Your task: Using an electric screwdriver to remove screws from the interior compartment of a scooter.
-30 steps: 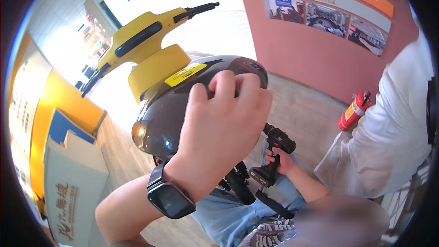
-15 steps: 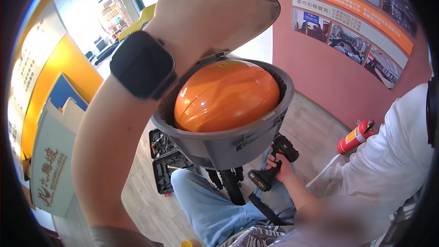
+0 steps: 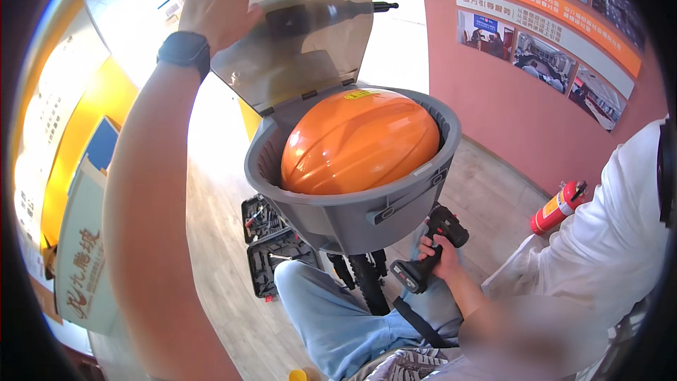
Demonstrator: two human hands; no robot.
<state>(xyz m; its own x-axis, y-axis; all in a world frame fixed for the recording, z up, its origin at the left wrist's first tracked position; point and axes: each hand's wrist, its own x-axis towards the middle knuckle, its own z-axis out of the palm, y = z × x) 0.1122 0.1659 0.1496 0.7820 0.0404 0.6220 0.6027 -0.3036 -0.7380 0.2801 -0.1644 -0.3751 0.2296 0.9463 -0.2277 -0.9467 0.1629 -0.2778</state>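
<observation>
My left hand (image 3: 220,3), a dark watch (image 3: 185,51) on its wrist, is raised at the upper left with fingers spread. It overlaps the left edge of a tinted see-through lid (image 3: 345,42); I cannot tell whether they touch. The lid stands up, hinged at the back of a grey basket (image 3: 338,222). Inside the basket sits a glossy orange hard hat (image 3: 360,142). A dark handle-like shape (image 3: 293,20) shows through the lid. My right hand is not in view.
At the lower right a seated person's hand (image 3: 443,259) grips a black cordless drill (image 3: 423,262). An open tool case (image 3: 268,254) lies on the floor beside a tyre (image 3: 368,283). A red fire extinguisher (image 3: 557,208) stands by the pink wall (image 3: 486,92).
My left hand has swung left and away from over the basket, and its fingers now spread. The lid has tipped further back, uncovering more of the hard hat.
</observation>
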